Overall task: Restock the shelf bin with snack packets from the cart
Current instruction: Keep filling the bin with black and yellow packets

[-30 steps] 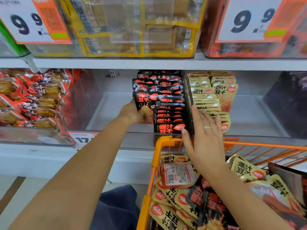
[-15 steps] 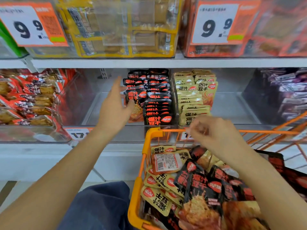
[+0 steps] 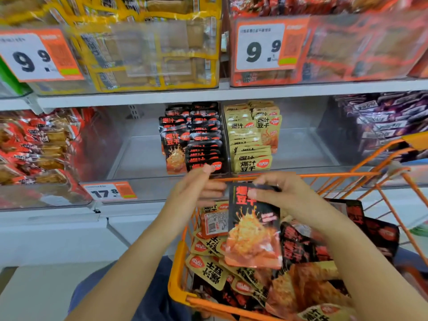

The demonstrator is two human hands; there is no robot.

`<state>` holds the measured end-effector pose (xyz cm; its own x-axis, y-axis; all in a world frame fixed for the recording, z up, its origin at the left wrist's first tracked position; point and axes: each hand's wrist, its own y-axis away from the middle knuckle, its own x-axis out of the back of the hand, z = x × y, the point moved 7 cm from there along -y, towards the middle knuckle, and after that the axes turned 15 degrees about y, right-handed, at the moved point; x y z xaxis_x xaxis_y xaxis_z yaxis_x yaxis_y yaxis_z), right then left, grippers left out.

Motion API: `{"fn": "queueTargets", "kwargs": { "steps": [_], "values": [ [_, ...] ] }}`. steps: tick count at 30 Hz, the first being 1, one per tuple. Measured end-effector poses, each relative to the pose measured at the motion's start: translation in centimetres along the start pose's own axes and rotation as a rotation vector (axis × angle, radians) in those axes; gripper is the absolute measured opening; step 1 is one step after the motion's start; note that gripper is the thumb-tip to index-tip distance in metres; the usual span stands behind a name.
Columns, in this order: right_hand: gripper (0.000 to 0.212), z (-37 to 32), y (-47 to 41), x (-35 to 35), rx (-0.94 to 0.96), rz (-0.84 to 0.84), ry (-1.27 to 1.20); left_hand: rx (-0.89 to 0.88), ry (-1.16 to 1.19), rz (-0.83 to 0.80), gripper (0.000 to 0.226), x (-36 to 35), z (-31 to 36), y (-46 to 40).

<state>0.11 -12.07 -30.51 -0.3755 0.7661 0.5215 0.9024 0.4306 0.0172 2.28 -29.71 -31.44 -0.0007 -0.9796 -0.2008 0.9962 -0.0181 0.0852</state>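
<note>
Behind, perhaps half-empty shelf bin (image 3: 143,158).

The black snack packet (image 3: 253,224) is glossy plastic film, catching the light. The cart (image 3: 178,269) is orange-coated wire with a smooth plastic rim. The shelf bin (image 3: 139,156) is clear, shiny plastic, and the price tag (image 3: 108,192) looks like matt paper.

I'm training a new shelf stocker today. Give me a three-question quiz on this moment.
1. True or false: the right hand pinches a black packet by its top edge.
2. The yellow packets on the shelf stand on which side of the black stacks? A) left B) right
3. What colour is the cart frame?

Key: 1 true; 2 B; 3 orange.
</note>
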Motion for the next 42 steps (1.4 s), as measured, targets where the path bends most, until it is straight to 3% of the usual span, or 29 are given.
{"fn": "queueTargets", "kwargs": {
  "steps": [2, 4, 8, 11, 14, 16, 18, 21, 27, 31, 37, 42],
  "values": [
    [0.010, -0.2, -0.1, 0.3, 0.014, 0.080, -0.020, 0.228, -0.005, -0.050, 0.058, -1.0, -1.8, -0.1],
    [0.008, -0.3, -0.2, 0.4, 0.032, 0.139, -0.008, 0.331, -0.070, -0.058, 0.053, -1.6, -2.8, 0.4],
    [0.025, 0.0, -0.4, -0.2, 0.026, 0.247, -0.074, 0.116, -0.173, -0.200, 0.016, -2.4, -2.2, 1.7],
    [0.032, 0.1, -0.1, -1.2, 0.019, 0.303, -0.039, -0.017, -0.073, 0.001, 0.010, 0.6, -0.1, 1.5],
    [0.047, -0.5, -0.1, -1.5, 0.045, 0.347, 0.388, -0.191, 0.000, 0.282, 0.004, 5.8, 3.1, 0.7],
    [0.062, -0.9, -1.1, -1.7, 0.099, 0.374, 0.659, -0.262, -0.008, 0.429, 0.014, 9.5, 4.6, -0.4],
    [0.074, -0.4, -2.4, -2.6, 0.098, 0.328, 0.862, -0.272, -0.056, 0.527, 0.015, 12.5, 5.3, -2.1],
    [0.076, 1.3, -3.1, -4.3, 0.072, 0.265, 1.019, -0.209, -0.184, 0.589, 0.012, 14.9, 5.1, -5.4],
    [0.070, 2.3, -2.8, -4.1, 0.115, 0.239, 1.032, 0.071, -0.690, 0.536, 0.023, 14.2, 2.6, -10.9],
    [0.070, 2.3, -2.7, -4.2, 0.130, 0.240, 1.036, 0.156, -0.785, 0.539, 0.022, 14.1, 0.9, -12.6],
    [0.066, 2.1, -2.9, -4.2, 0.180, 0.315, 1.005, 0.146, -0.953, 0.468, 0.032, 12.4, 0.7, -13.2],
    [0.040, 0.3, -2.0, -2.6, 0.257, 0.455, 0.742, 0.238, -0.837, 0.505, 0.068, 12.9, -0.3, -12.9]
  ]
}}
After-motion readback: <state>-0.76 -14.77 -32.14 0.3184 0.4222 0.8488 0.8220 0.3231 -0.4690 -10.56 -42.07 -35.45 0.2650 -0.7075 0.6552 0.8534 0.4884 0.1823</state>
